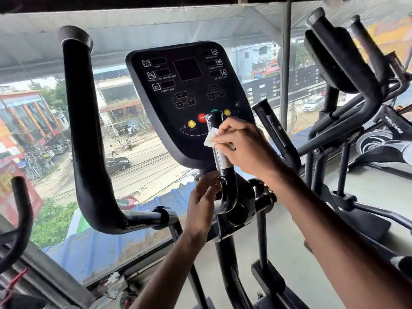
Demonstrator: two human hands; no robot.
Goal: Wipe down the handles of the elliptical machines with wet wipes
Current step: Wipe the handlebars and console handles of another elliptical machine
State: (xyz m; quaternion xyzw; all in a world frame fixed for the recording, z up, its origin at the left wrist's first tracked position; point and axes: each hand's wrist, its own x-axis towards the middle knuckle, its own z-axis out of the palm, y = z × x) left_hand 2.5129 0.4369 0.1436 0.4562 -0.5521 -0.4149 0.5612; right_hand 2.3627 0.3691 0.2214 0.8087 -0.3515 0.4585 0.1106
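Head view: I stand at an elliptical machine [225, 253] beside a window [142, 175]. My right hand [243, 141] pinches a white wet wipe [210, 139] and presses it against the upper part of the short handle [220, 160] in front of the console [185, 85], so the wipe wraps the silver grip section. My left hand [202, 204] curls its fingers round the black bend lower on the same handle, probably to steady it while I rub. Neither hand touches the long curved handle [84, 130] on my left.

Upper-floor gym. Elliptical machine [234, 210] with console [189, 97] faces a glass window wall [142, 152]; second elliptical [356, 90] right. Street and cars [117, 164] lie below.
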